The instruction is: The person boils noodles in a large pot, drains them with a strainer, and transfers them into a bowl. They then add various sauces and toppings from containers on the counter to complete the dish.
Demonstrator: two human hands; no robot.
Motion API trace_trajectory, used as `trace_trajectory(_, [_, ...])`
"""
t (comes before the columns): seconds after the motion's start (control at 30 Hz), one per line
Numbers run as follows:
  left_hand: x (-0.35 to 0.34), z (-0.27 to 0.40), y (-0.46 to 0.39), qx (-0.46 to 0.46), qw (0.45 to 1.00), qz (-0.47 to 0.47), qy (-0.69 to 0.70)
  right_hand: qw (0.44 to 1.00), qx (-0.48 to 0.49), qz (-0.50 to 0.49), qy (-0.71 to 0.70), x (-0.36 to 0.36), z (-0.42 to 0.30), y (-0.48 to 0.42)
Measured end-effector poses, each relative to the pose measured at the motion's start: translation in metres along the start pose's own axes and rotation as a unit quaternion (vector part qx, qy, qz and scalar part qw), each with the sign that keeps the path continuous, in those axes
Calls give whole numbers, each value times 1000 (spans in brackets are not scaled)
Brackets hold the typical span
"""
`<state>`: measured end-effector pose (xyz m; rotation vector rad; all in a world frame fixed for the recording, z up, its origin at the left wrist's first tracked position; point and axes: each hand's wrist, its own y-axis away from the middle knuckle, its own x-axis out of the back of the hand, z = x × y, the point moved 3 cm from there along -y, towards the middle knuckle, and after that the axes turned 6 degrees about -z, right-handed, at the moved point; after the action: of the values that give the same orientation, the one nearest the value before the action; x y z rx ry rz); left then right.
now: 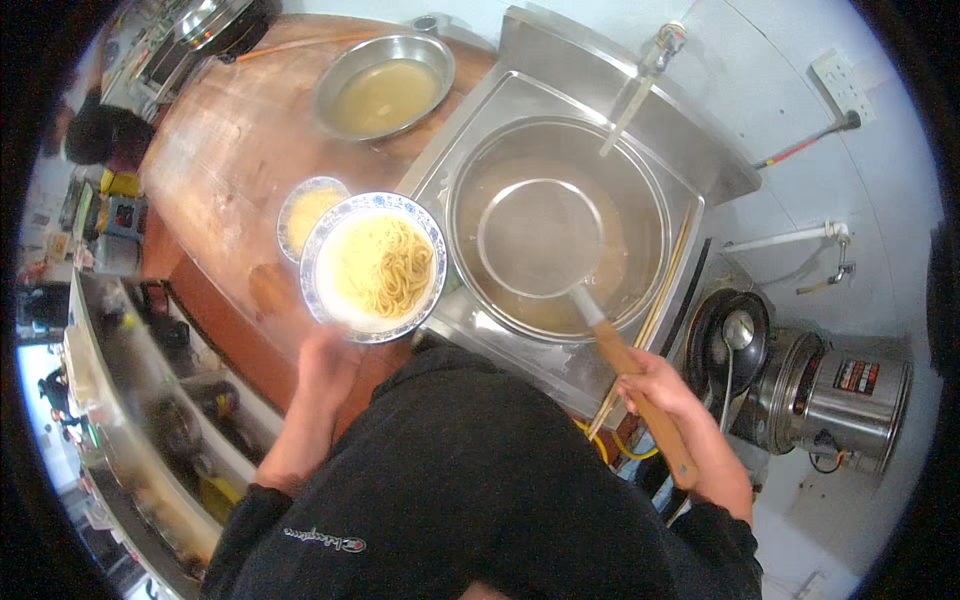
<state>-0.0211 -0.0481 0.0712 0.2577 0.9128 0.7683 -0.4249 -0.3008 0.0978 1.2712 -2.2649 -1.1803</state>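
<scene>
My left hand, somewhat blurred, is at the near rim of a blue-and-white patterned bowl, with the thumb by the edge and the other fingers hidden. Noodles lie to the right inside this bowl, in pale liquid. My right hand grips the wooden handle of a round strainer, whose head is over a large steel pot of cloudy water. A pair of long chopsticks slants along the pot's right side and passes behind the handle near my right hand.
A smaller patterned bowl with yellowish contents is partly covered by the noodle bowl. Behind it, a steel basin of yellowish liquid rests on the wooden counter. A tap reaches over the pot. Dark pans and a ladle are at right.
</scene>
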Motion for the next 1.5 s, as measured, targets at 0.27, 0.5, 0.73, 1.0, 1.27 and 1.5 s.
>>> trace_trajectory(0.27, [34, 1, 8, -8, 1000, 18, -13, 708, -55, 236, 664, 88, -40, -27])
trace_trajectory(0.5, [44, -2, 29, -52, 994, 62, 68, 727, -130, 64, 671, 75, -101, -35])
trace_trajectory(0.73, [30, -17, 52, -72, 990, 78, 92, 948, -153, -147, 236, 45, -40, -73])
trace_trajectory(1.0, [47, -13, 58, -61, 990, 99, 85, 995, -25, 23, -97, 6, -7, -87])
trace_trajectory(1.27, [53, 1, 37, -73, 991, 67, 93, 823, 38, 196, 532, 125, -7, -46])
trace_trajectory(1.5, [55, 5, 42, -97, 987, 95, 87, 771, -60, -5, 634, 78, -47, -32])
